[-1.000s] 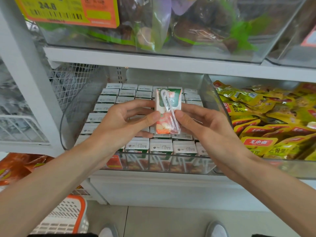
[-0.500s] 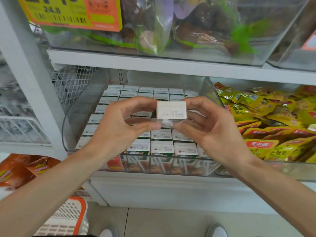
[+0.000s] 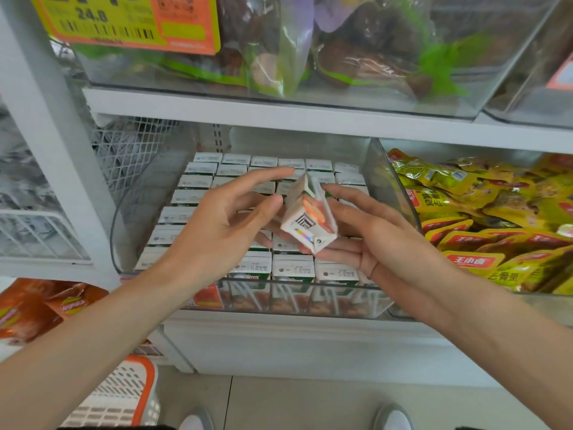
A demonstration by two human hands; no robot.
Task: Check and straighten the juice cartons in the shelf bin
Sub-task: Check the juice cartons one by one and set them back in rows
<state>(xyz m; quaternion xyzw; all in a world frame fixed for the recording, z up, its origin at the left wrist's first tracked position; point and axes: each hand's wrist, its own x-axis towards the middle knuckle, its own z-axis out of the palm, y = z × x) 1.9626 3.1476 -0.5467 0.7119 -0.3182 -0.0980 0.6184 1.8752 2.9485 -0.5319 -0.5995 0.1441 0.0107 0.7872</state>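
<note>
One small juice carton (image 3: 308, 217) is tilted in the air above the clear shelf bin (image 3: 392, 193), its barcode side and fruit picture facing me. My right hand (image 3: 376, 240) holds it from below and behind, the thumb against its upper edge and the fingers under its lower corner. Just left of it, my left hand (image 3: 223, 226) is spread, forefinger stretched over the carton and thumb tip close to its left edge. Several rows of juice cartons (image 3: 293, 267) stand upright in the bin, white tops up.
A second clear bin with yellow snack packs (image 3: 483, 221) sits right of the juice bin. The shelf board (image 3: 310, 119) above carries a bin of bagged goods and a price label (image 3: 124, 20). An orange-rimmed basket (image 3: 124, 395) stands on the floor at lower left.
The carton has turned from showing its white top, pinched level between both hands, to a tilt showing its barcode side. My left hand has let go and spread its fingers.
</note>
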